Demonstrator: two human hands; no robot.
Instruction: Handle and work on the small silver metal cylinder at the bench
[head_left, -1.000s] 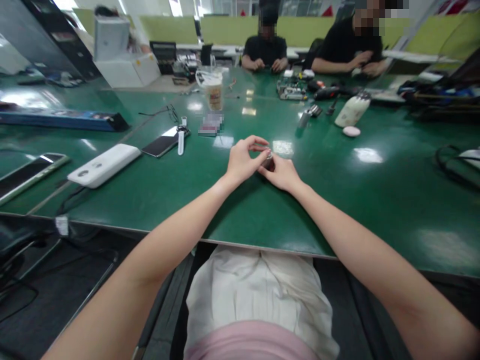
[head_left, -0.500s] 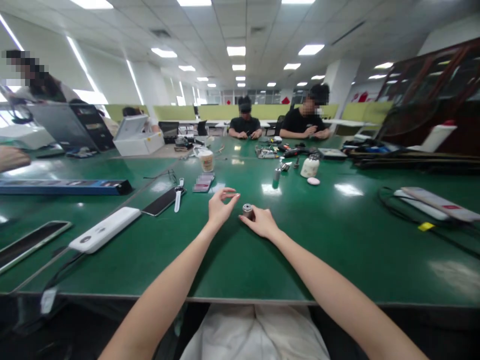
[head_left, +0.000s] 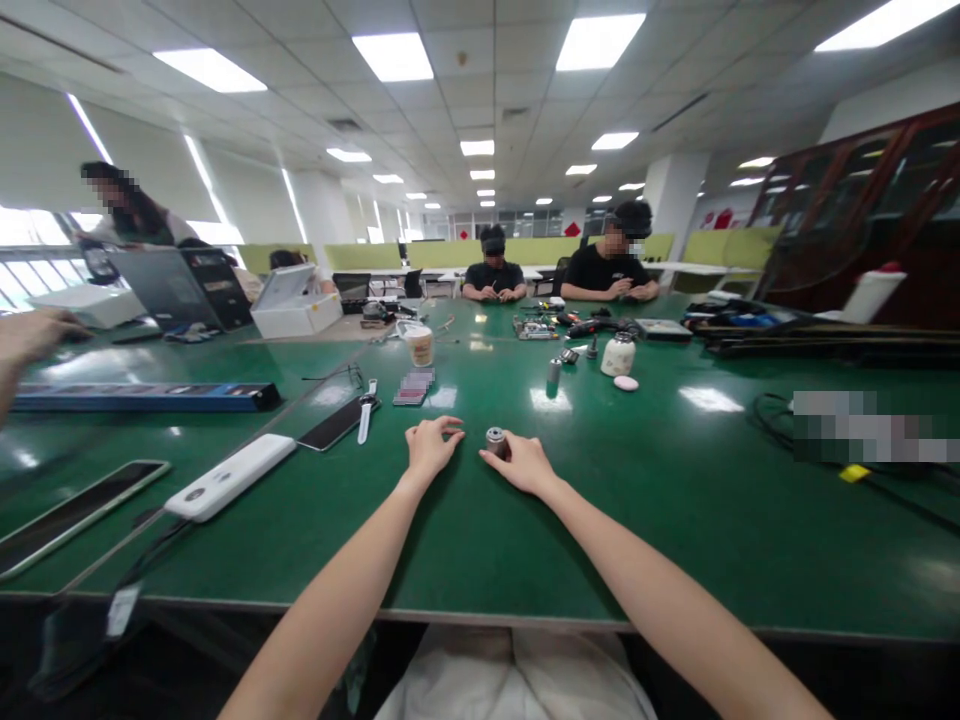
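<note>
A small silver metal cylinder (head_left: 495,441) stands upright on the green table, with a round detail on its top face. My right hand (head_left: 526,465) grips it from the right side, thumb in front and fingers behind. To the left of the cylinder, my left hand (head_left: 433,446) hovers at or just above the tabletop; I cannot tell whether it touches. Its fingers are curved, thumb apart from them, with nothing between. Farther off stands a second metal cylinder (head_left: 554,370), near small dark parts (head_left: 571,355).
On the left lie a white power strip (head_left: 232,477), a dark phone (head_left: 330,425) and a white-strapped watch (head_left: 367,412). A paper cup (head_left: 421,346) and a pale jar (head_left: 618,355) stand beyond my hands. Cables (head_left: 772,415) lie at right. Co-workers sit across the table.
My left hand has drawn back to the left and lower, away from the cylinder. My right hand keeps its grip on it. The head view has tilted upward.
</note>
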